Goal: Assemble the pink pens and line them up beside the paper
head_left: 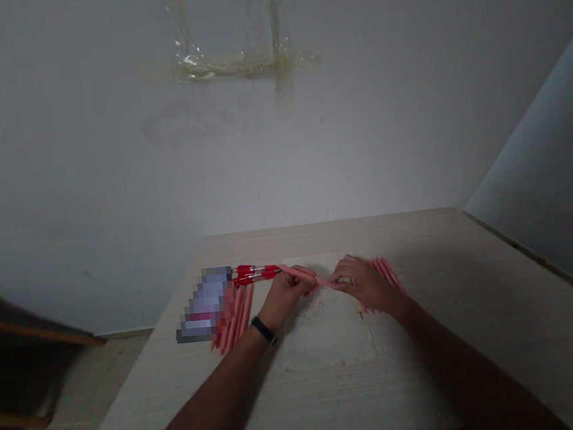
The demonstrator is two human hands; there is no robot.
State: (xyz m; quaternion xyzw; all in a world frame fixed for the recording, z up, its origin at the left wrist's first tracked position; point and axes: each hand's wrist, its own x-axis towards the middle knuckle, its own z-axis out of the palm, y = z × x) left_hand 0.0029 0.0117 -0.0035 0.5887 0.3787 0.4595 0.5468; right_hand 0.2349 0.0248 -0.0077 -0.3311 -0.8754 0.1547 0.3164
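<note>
My left hand (289, 290), a dark band on its wrist, is closed around a slim pink stick (296, 272) that slants down to the right. At the stick's lower right end, the fingertips of my right hand (365, 280) pinch a thin pink piece (325, 282); whether it is one with the stick, I cannot tell. Small pink crumbs lie below on a pale sheet (328, 345). Several red pens (256, 273) lie just left of my left hand. Several more pink sticks (238, 319) lie below the pens, and others (385, 270) are partly hidden behind my right hand.
A phone-like dark-edged object (204, 306), blurred by blocks, lies at the left of the wooden table (418, 230). The wall (360, 135) rises behind the table, with tape strips (233, 69) on it. Dark wooden furniture (19, 372) stands at the lower left.
</note>
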